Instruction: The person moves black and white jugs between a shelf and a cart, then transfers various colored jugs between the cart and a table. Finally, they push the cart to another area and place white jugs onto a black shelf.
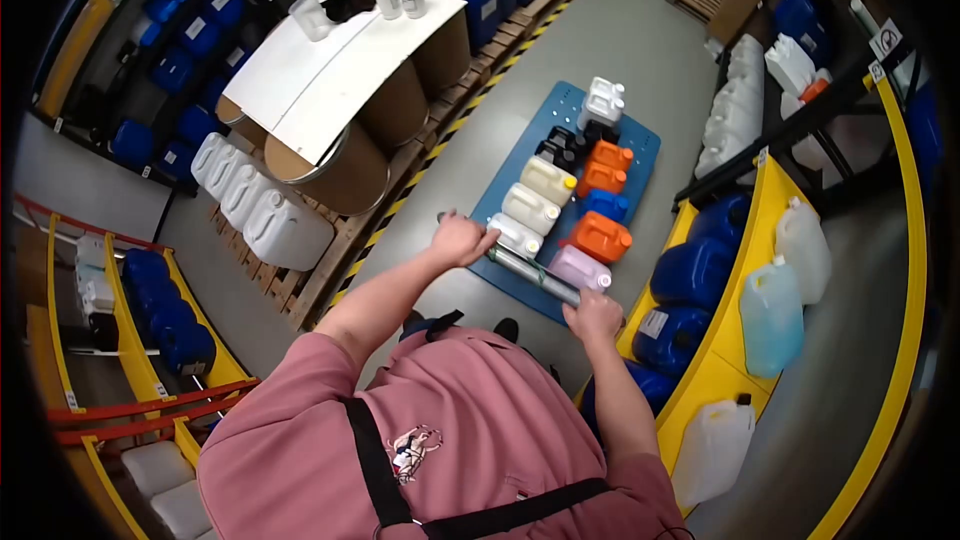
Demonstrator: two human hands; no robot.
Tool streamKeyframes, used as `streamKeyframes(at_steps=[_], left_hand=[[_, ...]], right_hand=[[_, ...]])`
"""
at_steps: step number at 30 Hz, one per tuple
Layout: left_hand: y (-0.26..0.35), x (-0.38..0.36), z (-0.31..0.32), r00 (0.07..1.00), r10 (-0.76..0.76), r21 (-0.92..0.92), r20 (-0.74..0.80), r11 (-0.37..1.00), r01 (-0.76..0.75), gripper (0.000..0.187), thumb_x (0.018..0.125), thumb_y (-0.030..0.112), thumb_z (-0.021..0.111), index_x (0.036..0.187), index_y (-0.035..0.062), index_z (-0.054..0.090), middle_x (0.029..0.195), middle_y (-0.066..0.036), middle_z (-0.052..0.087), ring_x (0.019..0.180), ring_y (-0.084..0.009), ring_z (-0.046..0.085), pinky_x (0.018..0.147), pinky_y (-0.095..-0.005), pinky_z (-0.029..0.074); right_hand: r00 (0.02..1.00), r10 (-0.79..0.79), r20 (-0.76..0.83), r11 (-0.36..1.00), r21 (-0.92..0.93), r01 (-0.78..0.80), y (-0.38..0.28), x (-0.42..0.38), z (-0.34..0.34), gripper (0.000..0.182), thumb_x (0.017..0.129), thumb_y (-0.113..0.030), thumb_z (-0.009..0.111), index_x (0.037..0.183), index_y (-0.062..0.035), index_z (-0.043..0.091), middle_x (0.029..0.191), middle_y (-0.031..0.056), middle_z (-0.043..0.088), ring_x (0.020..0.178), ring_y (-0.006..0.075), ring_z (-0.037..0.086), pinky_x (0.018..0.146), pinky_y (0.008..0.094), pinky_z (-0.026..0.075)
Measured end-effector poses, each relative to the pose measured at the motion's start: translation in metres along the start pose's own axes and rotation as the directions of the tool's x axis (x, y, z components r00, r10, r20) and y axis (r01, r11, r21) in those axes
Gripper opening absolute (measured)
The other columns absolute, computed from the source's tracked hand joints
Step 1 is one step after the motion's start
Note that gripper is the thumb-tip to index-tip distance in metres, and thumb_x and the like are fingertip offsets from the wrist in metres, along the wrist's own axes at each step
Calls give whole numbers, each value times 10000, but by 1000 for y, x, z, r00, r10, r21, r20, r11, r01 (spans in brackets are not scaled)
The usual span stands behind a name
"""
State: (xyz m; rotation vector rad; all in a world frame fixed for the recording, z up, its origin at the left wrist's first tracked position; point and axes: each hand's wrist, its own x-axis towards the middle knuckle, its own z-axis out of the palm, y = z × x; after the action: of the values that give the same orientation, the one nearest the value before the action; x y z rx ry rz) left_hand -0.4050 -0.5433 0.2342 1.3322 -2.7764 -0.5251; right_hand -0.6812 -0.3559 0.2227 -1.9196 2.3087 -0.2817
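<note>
My left hand (464, 240) is closed round the left end of a metal push handle (535, 273), and my right hand (595, 317) grips its other end. The handle belongs to a blue platform cart (640, 145) in front of me. Two rows of jerrycans stand on the deck. Near my left hand is a white jerrycan (514, 236), with cream ones (530, 208) beyond it. Closest to my right hand stands a pale pink jerrycan (580, 268), then an orange one (598, 237) and a blue one (605, 204). Black and clear jerrycans (603, 100) sit farther out.
A yellow rack (735, 315) with blue drums (692, 272) runs close along the right. On the left, wooden pallets (330, 240) carry white jerrycans (285, 230) and brown drums (335, 175) under a white board (340, 70). Black-and-yellow floor tape (440, 155) edges the pallets.
</note>
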Motion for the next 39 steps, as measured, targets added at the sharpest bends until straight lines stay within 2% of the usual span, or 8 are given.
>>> streamKeyframes(at_steps=[1,4,17,20,26,31,34,39], left_hand=[[1,8,-9,994,-57,-45,90,997,61,589,1031,474,399,733,82,721,757,-169,688,835,-390,654,902,-522,465],[-14,33,-9,995,-55,-80,79,995,62,577,1034,457,400,739,66,706,768,-185,685,799,-419,640,766,-510,510],[-32,195,-32,1000,-9,-66,16,998,10,517,1028,372,431,731,32,683,760,-190,677,808,-407,643,792,-509,501],[-36,244,-39,998,69,-48,-11,996,-69,490,1035,336,422,739,26,660,772,-201,671,819,-410,639,797,-510,495],[-41,351,-58,989,147,-84,20,986,-145,494,1040,375,422,758,38,648,823,-187,680,874,-399,636,813,-501,486],[-54,447,-70,987,70,-147,145,988,-49,579,1015,508,439,772,35,669,840,-198,664,914,-396,627,893,-512,455],[-56,495,-70,993,-60,-78,101,995,68,595,995,553,454,793,41,679,876,-190,672,1029,-380,606,934,-543,423],[-62,600,-80,997,-33,-68,70,997,38,601,993,537,461,767,21,673,867,-212,668,959,-399,618,903,-507,459]], right_hand=[[1000,1,-2,1000,10,-1,2,4,1,334,695,-406,801,750,-102,673,759,140,712,726,348,704,676,485,562],[1000,1,-19,1000,30,0,8,24,5,320,686,-388,804,736,-104,667,760,133,715,730,333,707,677,472,565],[997,69,29,997,-24,-68,59,175,-7,339,700,-412,812,771,-111,673,787,112,725,752,314,711,699,443,563],[996,80,35,996,-32,-79,80,221,-8,342,703,-413,817,780,-116,666,805,102,724,771,311,710,703,448,559],[989,124,78,990,-80,-118,126,321,-17,338,719,-408,822,809,-122,667,824,116,738,793,316,720,713,449,567],[969,194,154,979,-99,-180,159,403,-22,320,725,-404,822,825,-134,681,829,120,739,798,316,724,720,447,572],[974,189,128,977,-120,-174,182,447,-24,314,721,-403,824,822,-141,683,817,113,738,783,312,724,710,442,574],[992,123,29,988,-101,-120,230,535,-24,304,705,-384,829,791,-134,679,783,101,732,750,301,721,694,435,575]])
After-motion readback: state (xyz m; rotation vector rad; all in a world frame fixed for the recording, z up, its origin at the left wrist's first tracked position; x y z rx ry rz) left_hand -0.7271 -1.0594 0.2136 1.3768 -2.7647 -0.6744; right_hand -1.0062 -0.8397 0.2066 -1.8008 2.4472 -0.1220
